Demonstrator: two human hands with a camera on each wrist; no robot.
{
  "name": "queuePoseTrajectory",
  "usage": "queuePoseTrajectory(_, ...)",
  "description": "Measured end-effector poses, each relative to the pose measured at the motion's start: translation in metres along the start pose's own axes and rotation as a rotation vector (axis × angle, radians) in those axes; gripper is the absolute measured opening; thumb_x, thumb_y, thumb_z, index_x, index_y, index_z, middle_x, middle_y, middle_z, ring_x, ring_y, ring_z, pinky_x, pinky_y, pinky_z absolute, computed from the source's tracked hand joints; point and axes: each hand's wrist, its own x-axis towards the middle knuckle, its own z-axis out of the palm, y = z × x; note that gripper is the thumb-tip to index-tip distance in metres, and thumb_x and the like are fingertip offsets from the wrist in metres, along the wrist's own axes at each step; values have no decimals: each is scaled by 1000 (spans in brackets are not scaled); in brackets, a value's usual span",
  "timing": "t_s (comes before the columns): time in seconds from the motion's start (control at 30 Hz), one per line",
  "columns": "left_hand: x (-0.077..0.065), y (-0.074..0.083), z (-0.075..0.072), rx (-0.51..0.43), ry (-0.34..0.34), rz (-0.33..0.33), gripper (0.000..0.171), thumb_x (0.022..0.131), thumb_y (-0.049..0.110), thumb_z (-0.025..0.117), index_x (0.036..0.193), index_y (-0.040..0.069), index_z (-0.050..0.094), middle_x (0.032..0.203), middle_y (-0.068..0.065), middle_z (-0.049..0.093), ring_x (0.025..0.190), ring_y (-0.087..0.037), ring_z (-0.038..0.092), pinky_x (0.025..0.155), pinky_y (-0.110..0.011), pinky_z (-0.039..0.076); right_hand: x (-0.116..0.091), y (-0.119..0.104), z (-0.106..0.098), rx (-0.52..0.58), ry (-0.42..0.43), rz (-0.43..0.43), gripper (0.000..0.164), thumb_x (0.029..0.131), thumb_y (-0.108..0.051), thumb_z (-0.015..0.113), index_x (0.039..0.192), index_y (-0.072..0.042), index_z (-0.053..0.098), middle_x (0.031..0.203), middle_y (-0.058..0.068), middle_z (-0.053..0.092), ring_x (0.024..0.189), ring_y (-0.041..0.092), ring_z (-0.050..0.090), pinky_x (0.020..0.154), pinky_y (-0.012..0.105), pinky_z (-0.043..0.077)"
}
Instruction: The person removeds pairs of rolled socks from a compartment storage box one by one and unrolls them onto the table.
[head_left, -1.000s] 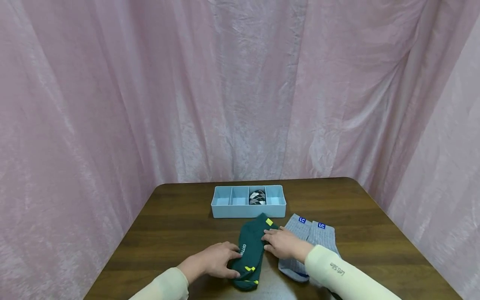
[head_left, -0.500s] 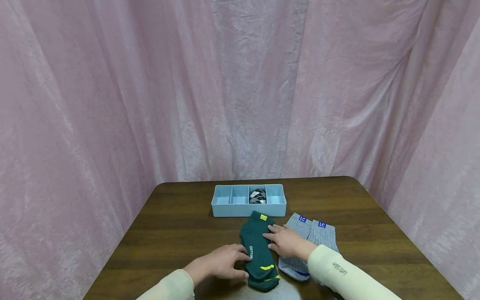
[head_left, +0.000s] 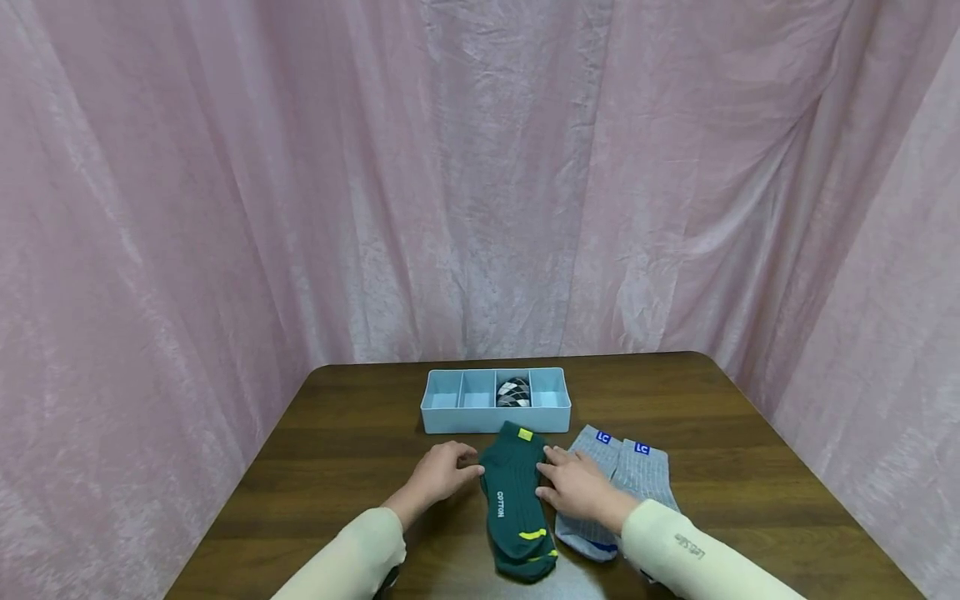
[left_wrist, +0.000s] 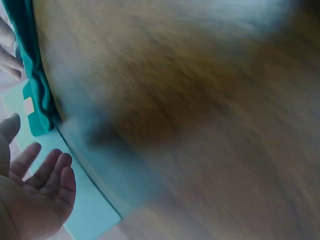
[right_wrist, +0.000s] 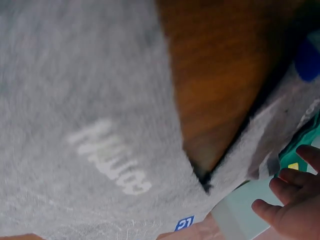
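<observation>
A pair of dark green socks (head_left: 517,492) with yellow marks and the word COTTON lies stacked on the table, cuffs toward the box. My left hand (head_left: 441,473) is at their upper left edge, fingers relaxed and holding nothing; the left wrist view shows the same hand (left_wrist: 42,192) with its fingers apart. On the other side my right hand (head_left: 577,483) has its fingertips right at the green socks' right edge. Beneath that hand and forearm lie grey socks (head_left: 647,475) with blue tags, partly hidden by them. Close up, one grey sock (right_wrist: 90,100) fills much of the right wrist view.
Behind the green socks stands a light blue divided box (head_left: 450,421). One of its compartments holds a rolled argyle sock (head_left: 513,392) in black and white. The brown wooden table (head_left: 337,433) ends at pink curtains (head_left: 480,208).
The green socks have shifted to the right and stand straighter than a second ago. My left hand has moved from their lower left side up toward the cuffs. My right hand has barely moved.
</observation>
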Motion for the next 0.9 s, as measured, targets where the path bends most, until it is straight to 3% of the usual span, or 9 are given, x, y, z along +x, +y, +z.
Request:
queuePoseTrajectory(0.17, 10, -3, 7, -67, 38, -94, 36, 94, 28, 70, 121, 4, 68, 116, -12, 67, 104, -27, 61, 89, -49, 52, -2, -3, 5, 3, -6, 5, 47, 98, -36, 60, 130, -2, 64, 144, 22, 49, 136, 39, 42, 107, 63, 31)
queuePoseTrajectory(0.3, 15, -3, 12, -81, 45, -121, 32, 93, 26, 71, 115, 3, 71, 110, -11, 67, 99, -26, 60, 88, -49, 52, -3, -4, 8, 14, -13, 22, 48, 99, -37, 59, 132, -3, 62, 145, 22, 48, 137, 38, 41, 108, 63, 29)
queuePoseTrajectory(0.5, 20, -1, 19, -42, 52, -96, 21, 91, 21, 73, 102, 4, 75, 98, -6, 68, 90, -22, 60, 83, -45, 53, -2, -4, 10, 6, -22, 29, 51, 99, -39, 58, 132, -1, 62, 146, 21, 48, 137, 38, 41, 109, 62, 29)
queuePoseTrajectory(0.7, 21, 4, 25, -74, 77, -106, 6, 92, 11, 71, 92, 6, 73, 86, -1, 64, 79, -19, 55, 77, -42, 52, -2, -3, 7, -3, -32, 24, 50, 99, -39, 58, 131, -1, 63, 146, 22, 47, 138, 38, 39, 109, 62, 28)
queuePoseTrajectory(0.9, 19, 3, 21, -110, 115, -99, 6, 91, 6, 70, 85, 6, 72, 82, 0, 63, 77, -17, 54, 74, -38, 50, -2, -5, 5, -57, -52, 17, 47, 101, -37, 54, 132, -3, 63, 148, 20, 46, 139, 36, 38, 109, 62, 28)
